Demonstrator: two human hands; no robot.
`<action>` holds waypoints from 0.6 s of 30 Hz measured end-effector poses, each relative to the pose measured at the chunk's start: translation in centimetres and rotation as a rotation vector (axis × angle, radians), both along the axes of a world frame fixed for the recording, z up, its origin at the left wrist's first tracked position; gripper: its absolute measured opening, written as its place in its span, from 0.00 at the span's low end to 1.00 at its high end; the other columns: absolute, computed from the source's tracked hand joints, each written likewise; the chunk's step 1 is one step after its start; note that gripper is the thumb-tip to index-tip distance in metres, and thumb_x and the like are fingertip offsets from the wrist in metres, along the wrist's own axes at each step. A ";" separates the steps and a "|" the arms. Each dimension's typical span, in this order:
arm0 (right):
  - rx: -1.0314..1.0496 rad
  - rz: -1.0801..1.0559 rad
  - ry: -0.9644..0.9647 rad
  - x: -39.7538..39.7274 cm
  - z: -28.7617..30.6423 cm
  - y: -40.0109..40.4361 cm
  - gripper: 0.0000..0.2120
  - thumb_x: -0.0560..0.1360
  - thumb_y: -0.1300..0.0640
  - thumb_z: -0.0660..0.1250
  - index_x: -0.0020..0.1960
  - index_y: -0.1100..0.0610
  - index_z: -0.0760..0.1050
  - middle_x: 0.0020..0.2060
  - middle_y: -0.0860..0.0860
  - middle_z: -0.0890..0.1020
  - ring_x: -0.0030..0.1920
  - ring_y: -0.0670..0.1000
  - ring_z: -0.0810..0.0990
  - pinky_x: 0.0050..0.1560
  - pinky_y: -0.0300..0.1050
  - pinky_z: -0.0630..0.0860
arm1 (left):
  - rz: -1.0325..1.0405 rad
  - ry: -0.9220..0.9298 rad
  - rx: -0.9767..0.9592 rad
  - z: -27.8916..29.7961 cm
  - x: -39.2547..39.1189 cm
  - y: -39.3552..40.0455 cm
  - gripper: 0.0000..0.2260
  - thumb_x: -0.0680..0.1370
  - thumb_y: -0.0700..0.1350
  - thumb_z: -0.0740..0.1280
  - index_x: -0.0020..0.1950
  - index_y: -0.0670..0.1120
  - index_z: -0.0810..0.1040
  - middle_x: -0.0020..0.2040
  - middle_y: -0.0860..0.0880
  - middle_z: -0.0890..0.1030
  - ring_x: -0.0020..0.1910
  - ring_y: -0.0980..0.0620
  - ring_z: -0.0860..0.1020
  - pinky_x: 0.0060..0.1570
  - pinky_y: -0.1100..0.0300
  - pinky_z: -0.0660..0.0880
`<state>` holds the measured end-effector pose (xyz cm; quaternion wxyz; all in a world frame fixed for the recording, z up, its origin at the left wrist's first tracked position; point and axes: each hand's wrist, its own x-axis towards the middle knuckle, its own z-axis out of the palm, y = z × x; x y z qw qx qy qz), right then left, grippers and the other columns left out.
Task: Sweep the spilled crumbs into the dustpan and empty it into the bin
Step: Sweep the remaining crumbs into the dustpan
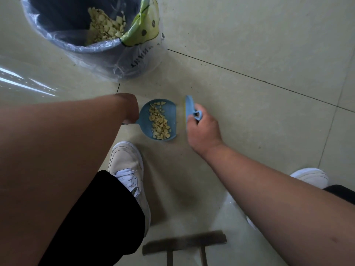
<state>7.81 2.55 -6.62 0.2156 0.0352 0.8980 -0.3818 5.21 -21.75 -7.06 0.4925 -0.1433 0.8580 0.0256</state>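
The bin (pixel 80 35), lined and already holding crumbs, stands just beyond the dustpan (pixel 169 116). Left hand (pixel 128 110) grips the dustpan handle. Right hand (pixel 201 129) grips the brush (pixel 189 107), beside the dustpan's open edge. Crumbs (pixel 159 121) lie loose in the dustpan. Risk: tilting during lift spills them over the open edge.

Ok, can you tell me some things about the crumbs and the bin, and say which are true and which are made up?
1. The blue dustpan has crumbs in it. True.
2. The bin is empty. False: it already holds crumbs and a green wrapper.
3. The right hand holds a small blue brush. True.
4. The left hand holds the brush. False: it grips the dustpan's handle.
5. The dustpan is above the bin. False: it sits low by the floor.
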 end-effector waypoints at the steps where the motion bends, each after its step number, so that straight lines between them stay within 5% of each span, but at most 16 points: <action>1: 0.024 -0.044 0.022 -0.6 -0.2 1.0 0.17 0.81 0.55 0.61 0.69 0.54 0.76 0.52 0.57 0.86 0.51 0.58 0.83 0.48 0.46 0.76 | -0.011 -0.004 -0.015 -0.1 -0.1 -0.2 0.15 0.80 0.46 0.67 0.34 0.44 0.78 0.36 0.48 0.80 0.42 0.46 0.81 0.43 0.55 0.78; 5: 0.153 -0.164 0.062 -2.2 -1.0 4.9 0.14 0.80 0.57 0.61 0.64 0.56 0.77 0.48 0.58 0.84 0.49 0.61 0.81 0.45 0.45 0.70 | 0.013 -0.003 -0.015 0.1 0.1 -0.3 0.17 0.81 0.50 0.66 0.32 0.46 0.76 0.35 0.49 0.78 0.39 0.48 0.82 0.45 0.56 0.81; 9: 0.271 -0.151 0.013 -1.8 -1.6 6.6 0.11 0.81 0.57 0.60 0.60 0.58 0.75 0.45 0.57 0.80 0.50 0.63 0.80 0.43 0.46 0.67 | -0.101 0.029 0.001 1.1 -0.1 0.0 0.15 0.80 0.46 0.67 0.34 0.42 0.78 0.32 0.47 0.78 0.28 0.50 0.77 0.35 0.59 0.78; 12: 0.265 -0.092 -0.015 -0.9 -1.8 5.4 0.15 0.81 0.57 0.61 0.66 0.57 0.75 0.53 0.62 0.83 0.53 0.64 0.80 0.48 0.51 0.73 | -0.135 -0.021 -0.026 1.4 -0.1 0.3 0.15 0.79 0.44 0.68 0.33 0.42 0.79 0.28 0.47 0.77 0.26 0.50 0.76 0.30 0.61 0.74; 18: 0.177 0.056 -0.103 0.8 -1.6 1.6 0.21 0.81 0.54 0.59 0.74 0.52 0.70 0.56 0.60 0.83 0.54 0.62 0.81 0.51 0.48 0.75 | -0.185 -0.058 -0.006 0.8 -0.2 1.1 0.21 0.78 0.44 0.67 0.24 0.43 0.76 0.14 0.51 0.72 0.24 0.50 0.78 0.34 0.60 0.79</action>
